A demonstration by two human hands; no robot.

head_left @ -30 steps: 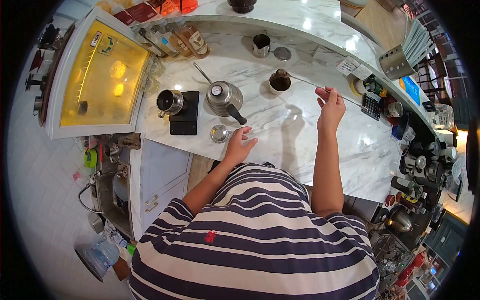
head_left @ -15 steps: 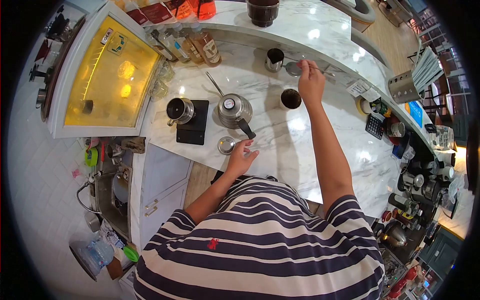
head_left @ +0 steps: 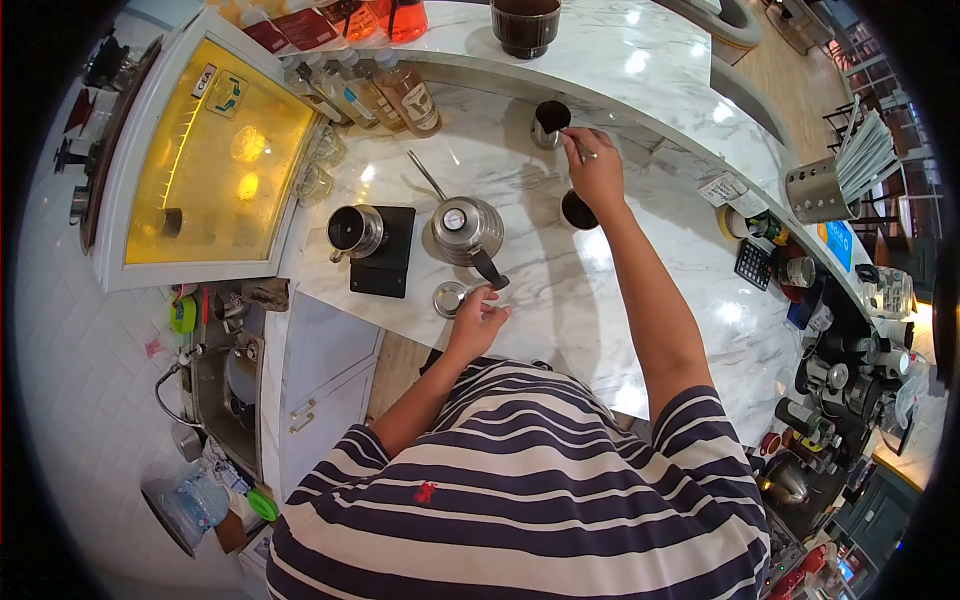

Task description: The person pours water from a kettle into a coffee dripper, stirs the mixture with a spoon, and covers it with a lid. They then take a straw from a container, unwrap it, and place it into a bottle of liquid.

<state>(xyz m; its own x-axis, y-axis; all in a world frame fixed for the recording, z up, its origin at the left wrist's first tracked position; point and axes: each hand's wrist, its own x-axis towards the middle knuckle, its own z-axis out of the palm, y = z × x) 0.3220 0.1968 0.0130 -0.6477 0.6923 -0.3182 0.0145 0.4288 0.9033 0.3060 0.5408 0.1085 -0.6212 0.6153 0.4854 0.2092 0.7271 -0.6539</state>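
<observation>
My right hand [head_left: 597, 172] is closed on a thin metal utensil [head_left: 590, 154], right beside a metal cup [head_left: 541, 136] with a dark inside. The utensil's far end cannot be made out. Partly behind my right wrist stands a cup with dark contents [head_left: 577, 211]. My left hand [head_left: 476, 325] has its fingers apart and holds nothing, close to a small round metal lid [head_left: 440, 299] and the black handle of the gooseneck kettle [head_left: 458, 232]. Left of the kettle, a metal-rimmed pot with dark contents [head_left: 351, 232] stands beside a black scale [head_left: 385, 262], slightly over its edge.
Bottles [head_left: 410, 100] and glasses [head_left: 318, 181] line the back left, near a yellow-panelled box [head_left: 215, 165]. A dark bowl [head_left: 525, 28] sits on the raised ledge. At the right are a calculator [head_left: 753, 264] and a straw holder [head_left: 820, 192]. A sink [head_left: 213, 400] lies at left.
My right hand has moved left and slightly down with the utensil, toward the metal cup. The utensil's round end, visible before, no longer shows. My left hand has barely moved.
</observation>
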